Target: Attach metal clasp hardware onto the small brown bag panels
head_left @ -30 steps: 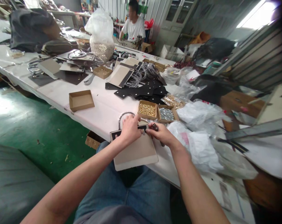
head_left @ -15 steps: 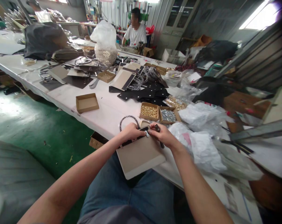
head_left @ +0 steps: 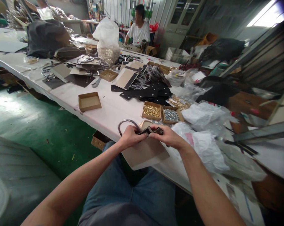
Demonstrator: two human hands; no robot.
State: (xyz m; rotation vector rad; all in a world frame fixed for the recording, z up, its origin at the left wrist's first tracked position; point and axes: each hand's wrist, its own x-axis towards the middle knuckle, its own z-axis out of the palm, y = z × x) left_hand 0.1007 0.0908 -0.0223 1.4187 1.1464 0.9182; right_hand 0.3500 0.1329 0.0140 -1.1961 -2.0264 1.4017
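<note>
A beige panel with a dark upper edge lies tilted over my lap at the table's front edge. My left hand grips its dark top edge, thumb on top, beside a looped grey handle. Close on the right, my right hand is closed round a dark tool, with its thumb and fingertips at the same edge. The thumbs nearly meet there. Just beyond the hands are a cardboard box of gold-coloured fittings and one of silver-coloured fittings.
The white-covered table holds an empty cardboard tray, black strips with studs, stacked beige panels and clear plastic bags. A person in a white shirt sits across the table. A grey bin stands at left.
The panel has tipped, its lower edge rising and its face foreshortened. Both hands have turned with it, and the small light metal piece between the thumbs is now mostly hidden.
</note>
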